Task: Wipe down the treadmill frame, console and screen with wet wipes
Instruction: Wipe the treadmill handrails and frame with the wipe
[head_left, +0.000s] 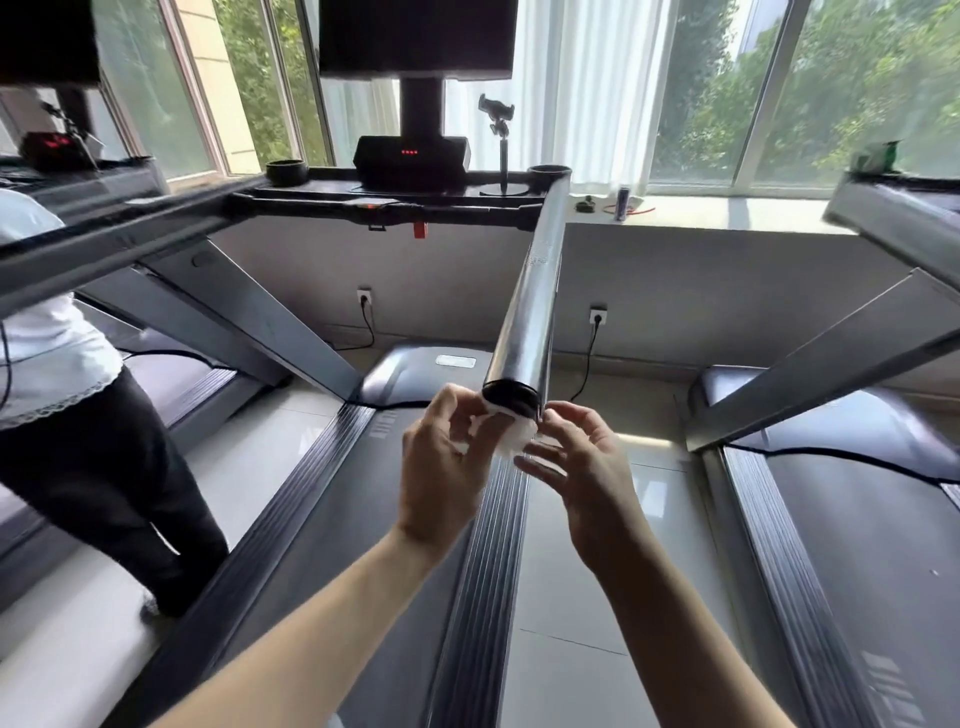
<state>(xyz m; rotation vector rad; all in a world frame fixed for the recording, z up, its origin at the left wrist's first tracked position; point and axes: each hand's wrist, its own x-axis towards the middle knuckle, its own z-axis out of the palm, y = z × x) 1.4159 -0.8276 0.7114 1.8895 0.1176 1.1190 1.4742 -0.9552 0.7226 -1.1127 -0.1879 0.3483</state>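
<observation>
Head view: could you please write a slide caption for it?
Left hand and right hand hold a wet wipe at the black end cap of the handrail.

daylight from windows (711, 93) | backlit | edges warped, blurred

The pale tiled floor (566, 525) carries three machines side by side: the middle treadmill (363, 545), the right treadmill (857, 519) and the left treadmill (171, 374), with strips of bare tile between them. Over by the window, the white sill (727, 208) holds an upright dark can (623, 201), a red cord (640, 210) looped just beside it, and a small black object (586, 204) nearby.
</observation>
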